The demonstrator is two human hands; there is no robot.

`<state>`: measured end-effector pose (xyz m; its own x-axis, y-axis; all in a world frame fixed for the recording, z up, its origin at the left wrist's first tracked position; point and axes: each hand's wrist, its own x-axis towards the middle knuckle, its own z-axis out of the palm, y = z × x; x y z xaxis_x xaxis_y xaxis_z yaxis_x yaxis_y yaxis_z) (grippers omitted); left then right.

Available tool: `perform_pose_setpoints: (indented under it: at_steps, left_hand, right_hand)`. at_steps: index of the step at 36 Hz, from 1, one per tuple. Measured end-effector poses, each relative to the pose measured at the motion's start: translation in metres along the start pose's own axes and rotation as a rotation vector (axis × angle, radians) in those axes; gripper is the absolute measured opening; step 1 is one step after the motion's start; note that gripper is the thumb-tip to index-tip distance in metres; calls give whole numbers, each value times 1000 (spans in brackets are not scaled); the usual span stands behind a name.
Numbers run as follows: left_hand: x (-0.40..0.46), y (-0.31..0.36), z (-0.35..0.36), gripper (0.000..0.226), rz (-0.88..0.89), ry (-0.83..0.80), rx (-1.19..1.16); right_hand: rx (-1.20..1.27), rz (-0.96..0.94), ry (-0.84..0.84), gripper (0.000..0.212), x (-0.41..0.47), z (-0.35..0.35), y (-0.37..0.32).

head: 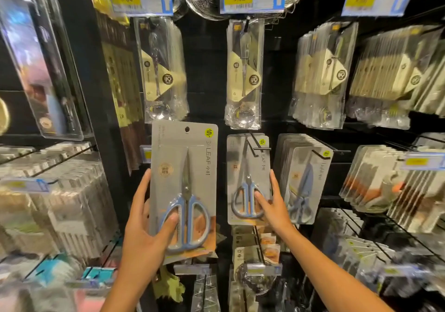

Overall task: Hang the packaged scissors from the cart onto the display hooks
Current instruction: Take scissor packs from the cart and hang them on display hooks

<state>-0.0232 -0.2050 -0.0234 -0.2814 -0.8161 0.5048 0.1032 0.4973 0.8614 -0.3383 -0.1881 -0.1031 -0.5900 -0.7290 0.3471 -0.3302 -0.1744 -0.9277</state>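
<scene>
1. Scissors pack (183, 189), lower centre of the frame, is upright in the left hand (147, 225), thumb on the front over the blue handles and fingers behind the left edge. That grip keeps the hang hole (187, 130) at the top free to meet a hook.
2. Hung pack (248, 179), just right of centre, is already on its hook (255, 146). The right hand (274, 205) grasps its lower right edge, thumb on the front and fingers behind, probably to steady or straighten it.
3. The held pack stands just left of the hung one, apart from it, its hole not on any hook; this one is not yet hung.
4. Further packs (303, 181) hang at right, so this row is likely the scissors' place.
5. The cart is out of view.
</scene>
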Motion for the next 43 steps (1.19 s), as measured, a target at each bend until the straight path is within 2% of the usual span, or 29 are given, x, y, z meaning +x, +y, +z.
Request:
perform_pose_setpoints:
  at_steps: [9, 15, 17, 21, 28, 32, 43]
  left_hand:
    - [2, -1, 4, 85, -2, 17, -10]
    - [3, -3, 7, 85, 24, 27, 1]
    - [3, -5, 8, 86, 28, 22, 3]
    - [2, -9, 12, 87, 40, 10, 1]
    - [-7, -20, 25, 87, 37, -24, -7]
    - [-11, -33, 28, 87, 11, -33, -54]
    - [-14, -60, 41, 98, -136, -191, -78]
  right_hand:
    - [-172, -16, -20, 75, 14, 3, 19]
    - [-256, -86, 100, 77, -2, 12, 20]
    - [-196, -104, 53, 74, -17, 15, 10]
    - [20, -92, -164, 66, -45, 24, -21]
    - [139, -142, -393, 65, -76, 32, -71]
    - [148, -143, -334, 64, -82, 31, -72]
    - [104, -30, -253, 64, -105, 2, -50]
